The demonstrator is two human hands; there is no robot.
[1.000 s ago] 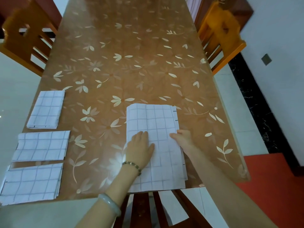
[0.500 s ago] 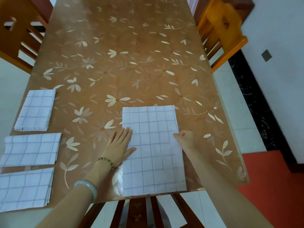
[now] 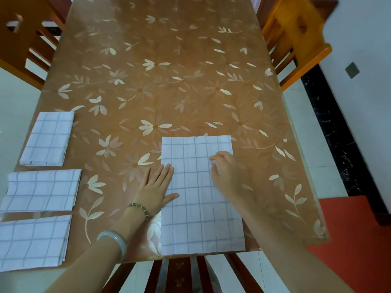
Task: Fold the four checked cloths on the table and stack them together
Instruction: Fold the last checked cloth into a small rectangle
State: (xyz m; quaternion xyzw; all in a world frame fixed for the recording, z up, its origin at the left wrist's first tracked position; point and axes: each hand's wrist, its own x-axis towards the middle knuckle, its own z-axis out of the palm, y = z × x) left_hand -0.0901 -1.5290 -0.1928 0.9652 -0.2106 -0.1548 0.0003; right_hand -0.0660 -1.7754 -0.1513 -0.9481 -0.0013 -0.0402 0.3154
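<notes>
A white checked cloth point(image 3: 196, 197) lies folded into a long rectangle at the table's near edge. My left hand point(image 3: 156, 187) lies flat with straight fingers, its fingertips and thumb on the cloth's left edge. My right hand point(image 3: 226, 172) rests on the cloth's right side, fingers loosely bent and blurred. Three more folded checked cloths sit along the left edge: a far one point(image 3: 48, 139), a middle one point(image 3: 42, 190) and a near one point(image 3: 33, 243).
The table point(image 3: 169, 81) has a glossy orange cover with a pale flower pattern. Wooden chairs stand at the far left point(image 3: 23, 34), the far right point(image 3: 296, 37) and under the near edge point(image 3: 179, 273). A red mat point(image 3: 355, 240) lies on the floor at the right.
My left hand slid off the cloth's middle to its left edge. My right hand moved from the cloth's right edge inward onto its top. The cloth now lies flatter and squarer.
</notes>
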